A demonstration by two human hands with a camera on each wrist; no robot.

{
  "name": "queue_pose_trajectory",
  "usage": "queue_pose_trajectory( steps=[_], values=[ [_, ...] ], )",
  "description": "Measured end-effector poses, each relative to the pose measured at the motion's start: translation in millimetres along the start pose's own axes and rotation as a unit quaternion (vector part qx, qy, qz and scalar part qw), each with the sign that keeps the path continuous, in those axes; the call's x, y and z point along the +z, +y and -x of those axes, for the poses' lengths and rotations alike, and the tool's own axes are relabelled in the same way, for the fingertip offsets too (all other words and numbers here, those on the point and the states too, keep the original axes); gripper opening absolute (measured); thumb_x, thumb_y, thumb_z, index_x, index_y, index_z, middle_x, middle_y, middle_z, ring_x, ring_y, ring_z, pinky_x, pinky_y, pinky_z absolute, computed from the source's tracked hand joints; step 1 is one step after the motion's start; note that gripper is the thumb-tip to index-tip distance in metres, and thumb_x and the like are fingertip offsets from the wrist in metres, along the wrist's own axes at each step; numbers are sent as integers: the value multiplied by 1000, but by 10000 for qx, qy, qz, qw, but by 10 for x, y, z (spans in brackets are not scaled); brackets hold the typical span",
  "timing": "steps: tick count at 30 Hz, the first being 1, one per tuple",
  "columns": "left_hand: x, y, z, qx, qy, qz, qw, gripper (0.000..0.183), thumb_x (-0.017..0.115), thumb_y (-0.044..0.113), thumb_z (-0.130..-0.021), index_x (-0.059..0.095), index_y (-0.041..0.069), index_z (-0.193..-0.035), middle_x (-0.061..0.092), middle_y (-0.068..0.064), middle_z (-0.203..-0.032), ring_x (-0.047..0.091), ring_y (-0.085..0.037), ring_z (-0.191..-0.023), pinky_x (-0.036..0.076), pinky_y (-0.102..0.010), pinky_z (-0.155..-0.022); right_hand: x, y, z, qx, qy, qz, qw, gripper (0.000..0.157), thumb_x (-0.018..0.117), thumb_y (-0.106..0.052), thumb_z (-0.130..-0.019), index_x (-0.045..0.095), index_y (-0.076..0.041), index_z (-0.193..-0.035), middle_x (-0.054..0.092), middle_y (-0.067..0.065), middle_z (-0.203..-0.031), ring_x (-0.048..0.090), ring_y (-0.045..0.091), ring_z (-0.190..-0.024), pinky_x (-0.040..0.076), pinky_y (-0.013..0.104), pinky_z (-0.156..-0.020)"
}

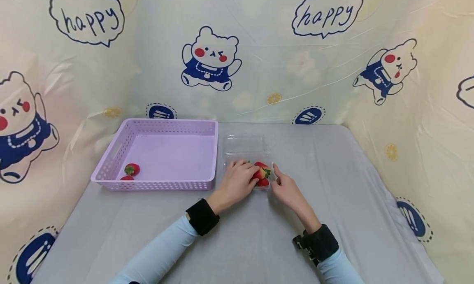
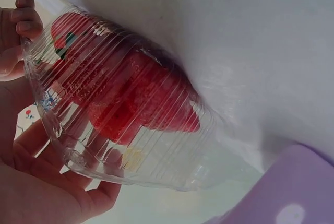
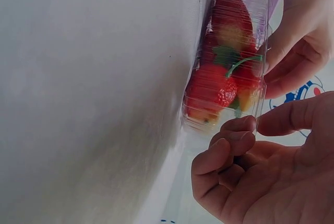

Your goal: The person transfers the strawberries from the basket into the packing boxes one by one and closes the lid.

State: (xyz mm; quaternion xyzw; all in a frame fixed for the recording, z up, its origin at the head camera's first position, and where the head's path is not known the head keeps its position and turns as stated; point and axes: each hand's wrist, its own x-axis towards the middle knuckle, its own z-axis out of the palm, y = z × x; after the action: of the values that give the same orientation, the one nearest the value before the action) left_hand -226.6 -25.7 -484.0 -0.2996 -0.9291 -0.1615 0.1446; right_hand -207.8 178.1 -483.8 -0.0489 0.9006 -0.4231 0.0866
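A clear plastic clamshell box with its lid raised stands on the table, several red strawberries inside it. My left hand reaches over the box's opening from the left, its fingers loosely bent above the strawberries. In the left wrist view that hand lies along the rim, and no strawberry shows plainly between its fingers. At the box's right end, my right hand pinches the rim; the right wrist view shows this hand with thumb and bent fingertips meeting at the plastic edge.
A lilac perforated basket stands just left of the box. Two strawberries lie in its front left corner. A grey cloth covers the table, and a printed curtain hangs behind and at both sides.
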Motion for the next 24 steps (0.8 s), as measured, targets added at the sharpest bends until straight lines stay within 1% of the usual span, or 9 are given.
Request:
queue_pose_trajectory(
  steps=[7, 12, 18, 24],
  values=[
    [15, 4, -10, -19, -95, -25, 10000, 35, 82, 26, -94, 76, 12, -126, 76, -4, -118, 60, -24, -113, 43, -49, -101, -5, 12, 3, -48, -33, -24, 10000, 68, 49, -8, -99, 29, 0, -163, 46, 1, -62, 36, 14, -52, 34, 30, -52],
    [22, -9, -29, -15, -181, -78, 9998, 36, 81, 27, -95, 75, 13, -128, 75, -4, -121, 59, -25, -117, 43, -50, -104, -10, 12, -6, -50, -3, -38, 10000, 67, 50, -8, -100, 30, -1, -164, 45, 2, -61, 35, 14, -51, 34, 30, -52],
    [29, -16, -30, -45, -370, -273, 9989, 38, 79, 30, -97, 75, 18, -133, 72, -5, -127, 57, -27, -122, 42, -51, -103, -12, 7, -12, -34, -3, 11, 10000, 67, 50, -8, -100, 30, -1, -163, 46, 2, -62, 35, 14, -51, 33, 30, -52],
    [50, -12, -25, 3, -319, -340, 9989, 44, 78, 24, -96, 70, 17, -139, 72, -4, -128, 57, -27, -123, 42, -52, -102, -8, 19, -12, -2, -20, -21, 10000, 68, 51, -8, -99, 30, -1, -164, 45, 1, -61, 34, 14, -51, 32, 30, -52]
  ],
)
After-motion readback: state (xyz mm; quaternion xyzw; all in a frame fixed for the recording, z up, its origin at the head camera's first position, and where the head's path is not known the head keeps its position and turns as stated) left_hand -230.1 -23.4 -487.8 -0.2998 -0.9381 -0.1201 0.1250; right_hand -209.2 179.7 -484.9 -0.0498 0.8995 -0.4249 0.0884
